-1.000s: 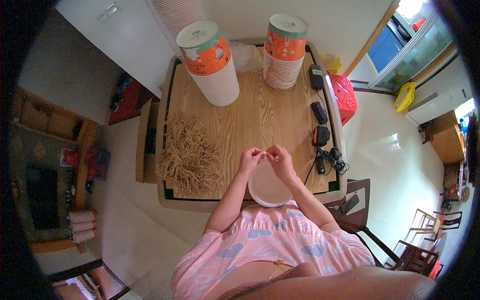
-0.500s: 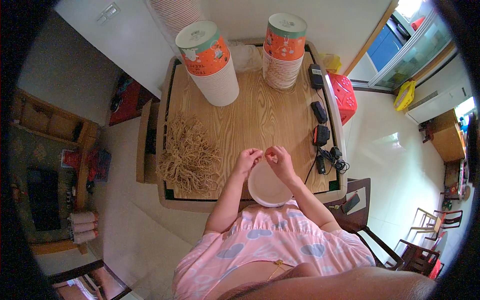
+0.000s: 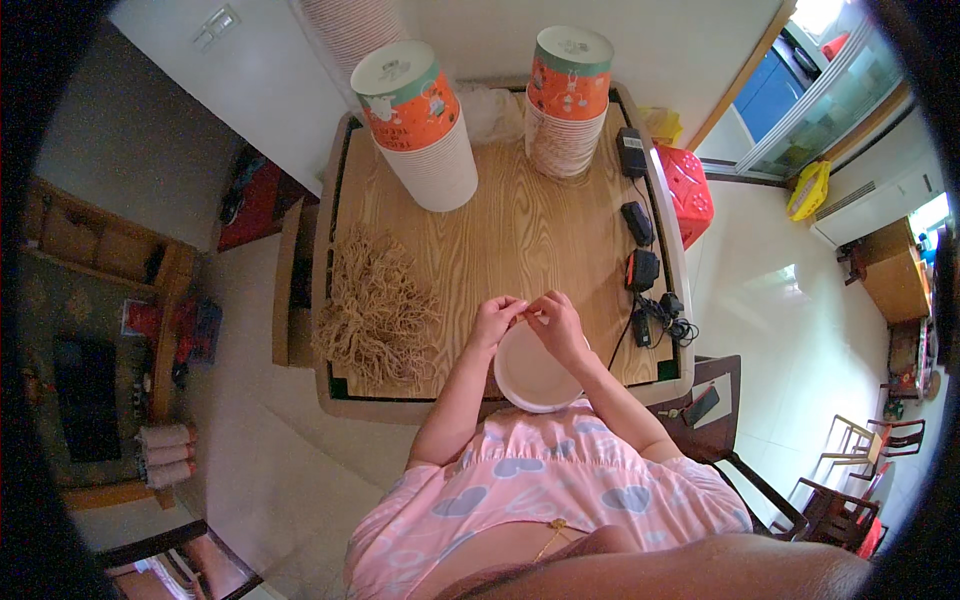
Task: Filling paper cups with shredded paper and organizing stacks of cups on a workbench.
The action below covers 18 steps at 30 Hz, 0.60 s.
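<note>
A paper bucket (image 3: 535,378) rests between my forearms at the table's near edge, its round pale opening facing up at me. Over its far rim my left hand (image 3: 494,322) and my right hand (image 3: 556,325) meet, fingertips pinched together. Whatever lies between the fingers is too small to make out. To the left on the table spreads a tangled heap of tan cords (image 3: 375,312). Farther back stands a tall stack of upside-down paper buckets (image 3: 425,140), white below with an orange and green printed one on top. A second, shorter stack (image 3: 568,105) stands right of it, tan cords around its lower part.
Black power adapters and cables (image 3: 643,270) line the right edge of the wood-grain table (image 3: 500,235). Beyond that edge is a red stool (image 3: 686,195). A dark chair (image 3: 715,410) with a phone on it stands near right, and an open cardboard box (image 3: 297,285) sits at the left.
My fingertips have come together over the bucket's rim; the right hand moved slightly left. The stacks and the cord heap have stayed put.
</note>
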Tool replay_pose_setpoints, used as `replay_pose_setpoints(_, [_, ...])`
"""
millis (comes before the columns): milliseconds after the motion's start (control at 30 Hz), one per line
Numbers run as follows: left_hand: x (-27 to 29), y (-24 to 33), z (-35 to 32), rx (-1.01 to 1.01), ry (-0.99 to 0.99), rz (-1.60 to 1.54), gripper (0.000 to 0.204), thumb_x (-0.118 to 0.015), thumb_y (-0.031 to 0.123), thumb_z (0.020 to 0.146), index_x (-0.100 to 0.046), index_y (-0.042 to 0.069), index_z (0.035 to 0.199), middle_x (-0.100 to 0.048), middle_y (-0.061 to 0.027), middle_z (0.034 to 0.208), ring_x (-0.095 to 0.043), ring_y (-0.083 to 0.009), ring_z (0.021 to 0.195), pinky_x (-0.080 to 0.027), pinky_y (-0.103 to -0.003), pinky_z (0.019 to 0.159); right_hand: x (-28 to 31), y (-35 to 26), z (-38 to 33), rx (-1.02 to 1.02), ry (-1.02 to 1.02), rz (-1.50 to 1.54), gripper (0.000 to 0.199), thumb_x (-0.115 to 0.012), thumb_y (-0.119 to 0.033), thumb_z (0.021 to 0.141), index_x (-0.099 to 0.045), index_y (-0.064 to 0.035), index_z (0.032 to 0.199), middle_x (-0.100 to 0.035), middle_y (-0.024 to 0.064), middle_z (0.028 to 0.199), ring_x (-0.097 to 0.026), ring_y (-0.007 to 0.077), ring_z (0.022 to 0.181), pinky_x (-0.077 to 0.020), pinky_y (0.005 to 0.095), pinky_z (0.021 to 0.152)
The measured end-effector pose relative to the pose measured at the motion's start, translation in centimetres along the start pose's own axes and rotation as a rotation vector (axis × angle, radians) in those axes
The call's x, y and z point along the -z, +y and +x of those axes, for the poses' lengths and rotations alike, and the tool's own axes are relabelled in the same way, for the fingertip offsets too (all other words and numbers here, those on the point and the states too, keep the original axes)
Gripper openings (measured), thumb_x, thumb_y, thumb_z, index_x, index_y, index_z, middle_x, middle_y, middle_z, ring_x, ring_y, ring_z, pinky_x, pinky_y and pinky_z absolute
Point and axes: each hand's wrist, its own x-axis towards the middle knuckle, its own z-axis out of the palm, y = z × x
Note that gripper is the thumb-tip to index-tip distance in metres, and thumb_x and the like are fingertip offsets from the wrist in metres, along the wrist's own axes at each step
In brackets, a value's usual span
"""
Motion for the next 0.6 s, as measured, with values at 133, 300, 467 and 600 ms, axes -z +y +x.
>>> replay_pose_setpoints(133, [-0.29, 0.55, -0.29, 0.011, -0.006, 0.006, 0.007, -0.062, 0.013, 0.078, -0.060, 0.006, 0.075, -0.055, 0.0036, 0.063, -0.044, -0.0029, 0.049, -0.034, -0.017, 0.044, 0.50, -0.07, 0.29, -0.121, -0.016, 0.088, 0.009, -0.064, -0.009, 0.071, -0.059, -0.0027, 0.074, -0.055, 0.0111, 0.075, -0.055, 0.0258, 0.071, -0.0465, 0.0331, 0.060])
replay_pose_setpoints(300, [-0.61, 0.53, -0.44, -0.002, 0.007, 0.033, 0.008, -0.062, 0.015, 0.077, -0.059, 0.009, 0.073, -0.054, 0.0031, 0.060, -0.045, -0.0047, 0.048, -0.035, -0.019, 0.044, 0.89, -0.15, 0.17, -0.152, -0.069, 0.086, 0.007, -0.063, -0.009, 0.071, -0.059, -0.0035, 0.074, -0.056, 0.0104, 0.072, -0.055, 0.0253, 0.070, -0.0462, 0.0331, 0.061])
replay_pose_setpoints(467, [-0.23, 0.26, -0.38, 0.017, 0.021, 0.073, 0.008, -0.062, 0.015, 0.077, -0.059, 0.008, 0.073, -0.054, 0.0032, 0.060, -0.046, -0.0050, 0.049, -0.036, -0.019, 0.045, 0.80, 0.06, -0.40, -0.017, -0.032, -0.021, 0.008, -0.063, -0.011, 0.071, -0.062, -0.0043, 0.074, -0.056, 0.0096, 0.072, -0.053, 0.0265, 0.073, -0.0444, 0.0366, 0.064])
replay_pose_setpoints(600, [-0.44, 0.73, -0.55, 0.011, -0.016, 0.093, 0.008, -0.062, 0.015, 0.078, -0.060, 0.008, 0.075, -0.056, 0.0025, 0.063, -0.048, -0.0054, 0.051, -0.038, -0.019, 0.047, 0.78, -0.44, -0.20, -0.032, -0.024, -0.031, 0.008, -0.063, -0.012, 0.071, -0.063, -0.0045, 0.074, -0.056, 0.0103, 0.071, -0.053, 0.0280, 0.071, -0.0440, 0.0377, 0.064])
